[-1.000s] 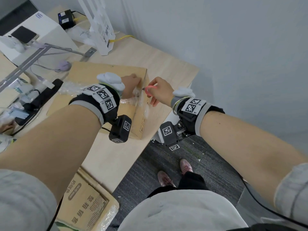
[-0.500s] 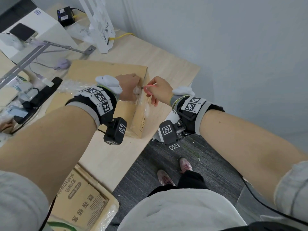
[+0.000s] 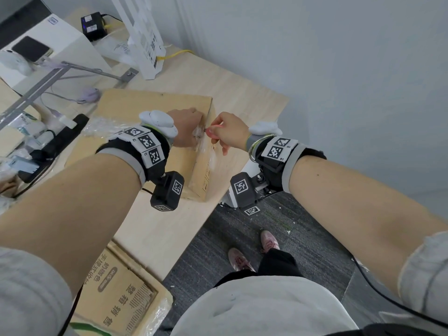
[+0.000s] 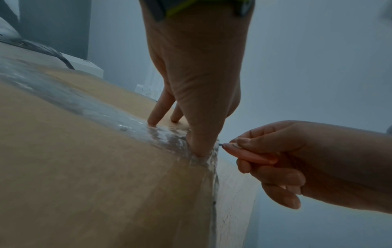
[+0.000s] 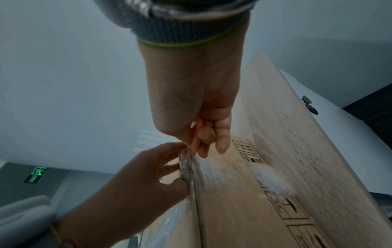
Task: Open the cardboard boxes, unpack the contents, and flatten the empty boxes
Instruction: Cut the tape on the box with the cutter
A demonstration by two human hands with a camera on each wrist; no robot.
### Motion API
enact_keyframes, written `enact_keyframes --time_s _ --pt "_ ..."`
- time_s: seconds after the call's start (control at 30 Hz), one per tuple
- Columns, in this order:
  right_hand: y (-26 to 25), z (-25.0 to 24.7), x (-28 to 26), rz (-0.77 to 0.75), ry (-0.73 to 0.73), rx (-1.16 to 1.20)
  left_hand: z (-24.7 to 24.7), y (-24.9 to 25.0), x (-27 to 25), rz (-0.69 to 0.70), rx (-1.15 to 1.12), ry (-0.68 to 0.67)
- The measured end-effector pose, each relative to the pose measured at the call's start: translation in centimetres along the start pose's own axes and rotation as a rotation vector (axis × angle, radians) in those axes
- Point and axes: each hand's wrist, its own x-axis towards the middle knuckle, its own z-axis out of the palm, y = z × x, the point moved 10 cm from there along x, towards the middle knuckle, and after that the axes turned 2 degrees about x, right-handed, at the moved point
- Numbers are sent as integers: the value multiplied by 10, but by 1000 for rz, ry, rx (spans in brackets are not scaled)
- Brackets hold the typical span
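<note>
From the head view, my left hand has shifted a little along the top of the flat brown cardboard box on the pale wooden counter, and now sits right at the taped right-hand edge. My right hand has closed in too, clenched round a small pink-handled cutter whose tip now meets the clear packing tape at that edge. I judge the cut is only starting, so the box is still sealed. A second printed cardboard carton lies lower left, below the counter's edge.

The left wrist view adds what the head view cannot: my left fingers are straight, pressing the crinkled tape down at the corner, with the short dark blade just beside them.

The right wrist view shows the box's side with printed handling symbols and the seam line running down it. It is blurred, so whether the blade has pierced the tape I cannot say.
</note>
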Motion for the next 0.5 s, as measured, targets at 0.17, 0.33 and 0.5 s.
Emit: enact_keyframes --time_s 0.17,0.33,0.5 --pt "3 5 0 7 -39 5 0 -1 3 -8 18 2" --pt "3 15 0 0 -104 -16 1 -2 3 -10 -4 -24" --pt "1 15 -3 14 -153 -37 0 -2 2 -23 -18 -17"
